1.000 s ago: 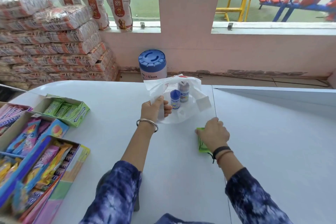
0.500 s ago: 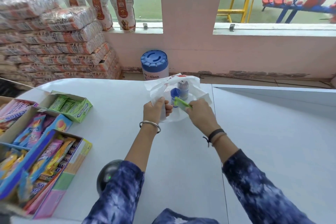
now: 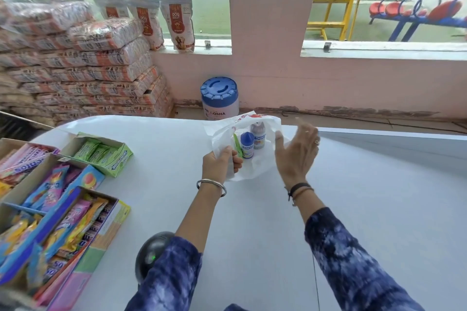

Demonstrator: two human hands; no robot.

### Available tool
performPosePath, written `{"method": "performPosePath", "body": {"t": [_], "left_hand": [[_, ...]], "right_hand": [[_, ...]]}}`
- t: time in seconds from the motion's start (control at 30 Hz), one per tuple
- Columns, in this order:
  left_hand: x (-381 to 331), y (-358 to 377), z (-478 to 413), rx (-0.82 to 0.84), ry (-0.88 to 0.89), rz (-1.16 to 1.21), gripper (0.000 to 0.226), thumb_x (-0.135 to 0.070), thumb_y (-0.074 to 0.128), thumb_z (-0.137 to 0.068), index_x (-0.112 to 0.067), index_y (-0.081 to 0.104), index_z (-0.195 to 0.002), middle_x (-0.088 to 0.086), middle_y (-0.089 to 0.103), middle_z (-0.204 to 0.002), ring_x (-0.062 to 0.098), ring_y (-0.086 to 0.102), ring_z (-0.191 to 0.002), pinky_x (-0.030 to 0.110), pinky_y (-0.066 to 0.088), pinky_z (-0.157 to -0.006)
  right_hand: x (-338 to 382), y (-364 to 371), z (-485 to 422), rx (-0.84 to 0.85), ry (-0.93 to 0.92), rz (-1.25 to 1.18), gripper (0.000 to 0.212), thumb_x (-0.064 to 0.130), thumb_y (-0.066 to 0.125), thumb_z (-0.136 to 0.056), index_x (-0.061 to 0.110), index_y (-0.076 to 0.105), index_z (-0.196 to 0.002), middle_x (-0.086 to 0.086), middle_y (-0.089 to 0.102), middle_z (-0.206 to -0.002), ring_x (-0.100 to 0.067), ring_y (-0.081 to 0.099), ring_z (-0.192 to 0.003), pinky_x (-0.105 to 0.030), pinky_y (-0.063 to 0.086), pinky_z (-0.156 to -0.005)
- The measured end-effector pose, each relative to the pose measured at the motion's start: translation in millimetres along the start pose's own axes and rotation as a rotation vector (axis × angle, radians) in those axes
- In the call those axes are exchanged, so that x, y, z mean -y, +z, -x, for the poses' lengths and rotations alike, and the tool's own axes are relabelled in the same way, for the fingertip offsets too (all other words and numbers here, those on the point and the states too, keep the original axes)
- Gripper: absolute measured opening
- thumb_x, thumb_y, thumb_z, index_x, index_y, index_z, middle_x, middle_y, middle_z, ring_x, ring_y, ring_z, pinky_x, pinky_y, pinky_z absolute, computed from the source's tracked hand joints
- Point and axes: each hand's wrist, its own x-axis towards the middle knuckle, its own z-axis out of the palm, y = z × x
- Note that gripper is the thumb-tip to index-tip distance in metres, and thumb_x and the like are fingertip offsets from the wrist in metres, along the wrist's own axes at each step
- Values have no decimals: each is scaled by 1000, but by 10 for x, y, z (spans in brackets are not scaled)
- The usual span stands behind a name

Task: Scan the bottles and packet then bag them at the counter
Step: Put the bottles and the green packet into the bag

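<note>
Left hand [image 3: 219, 162] pinches the white bag [image 3: 255, 166] open on the tabletop [image 3: 353, 197]; two bottles [image 3: 247, 145] and green packet [image 3: 237, 145] inside; right hand [image 3: 297, 155] grip spread, empty.

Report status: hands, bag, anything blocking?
Left hand gripping bag edge. Right hand open, empty. Both bottles and green packet inside. Nothing blocking.

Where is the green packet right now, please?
In the head view, the green packet sits inside the white bag, left of the blue-capped bottle, above the left hand.
</note>
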Motion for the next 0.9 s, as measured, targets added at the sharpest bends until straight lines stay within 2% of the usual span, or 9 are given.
{"method": "performPosePath", "body": {"t": [0.07,0.13,0.23,0.47,0.57,0.63,0.73,0.83,0.9], "left_hand": [[0,7,-24,-9,11,-41,22,-14,48,-90,-5,63,-77,1,67,-51,9,59,-42,24,51,-51],[-7,16,-23,-22,43,-108,20,-17,49,-91,-7,62,-100,8,69,-78,16,67,-60,28,59,-62],[-99,19,-89,-7,80,-270,30,-18,53,-88,-7,58,-116,15,66,-109,34,64,-96,44,53,-89],[-1228,121,-140,68,262,-387,5,-10,62,-73,-5,63,-71,6,57,-60,21,50,-72,35,42,-66],[-1911,192,-1,41,354,-309,23,-14,61,-80,-20,52,-59,7,55,-71,20,49,-68,34,44,-64],[-2069,218,7,46,364,-290,24,-12,58,-84,-18,51,-62,6,48,-66,18,44,-58,28,37,-54],[-2084,256,19,74,343,-393,6,-10,58,-83,-14,58,-78,4,51,-70,18,48,-63,30,43,-61],[-2093,273,-135,61,373,-357,22,-2,56,-80,-3,64,-101,18,63,-97,23,54,-85,37,50,-78],[-2121,295,-148,67,374,-300,30,2,55,-81,-1,61,-110,19,61,-106,24,53,-91,37,51,-81]], "right_hand": [[-158,-11,-204,316,239,144,59,49,64,-76,9,54,-118,-16,49,-124,-35,42,-116,-43,38,-94],[-242,-27,-267,521,286,61,40,43,65,-78,10,66,-101,-15,61,-114,-36,49,-112,-40,41,-91],[-122,-124,-315,442,244,-322,16,27,63,-83,11,64,-81,-9,66,-88,-26,58,-85,-31,44,-69],[662,-650,-930,346,168,-578,32,22,59,-85,16,51,-55,-10,54,-64,-20,49,-59,-34,42,-60],[1027,-1019,-1235,261,108,-723,31,18,60,-86,15,52,-57,-9,57,-64,-17,53,-57,-35,50,-56],[1156,-1099,-1337,247,98,-707,33,16,61,-87,14,51,-56,-1,57,-54,-14,54,-55,-30,51,-52],[1216,-1070,-1398,235,114,-628,32,15,61,-86,15,48,-57,-1,46,-59,-18,46,-67,-23,38,-50],[1261,-1032,-1425,186,90,-631,13,15,58,-86,5,60,-78,-8,53,-77,-19,48,-75,-27,42,-62],[1276,-1043,-1443,145,71,-668,21,18,57,-88,0,62,-97,-7,58,-88,-20,53,-82,-28,46,-71]]}}
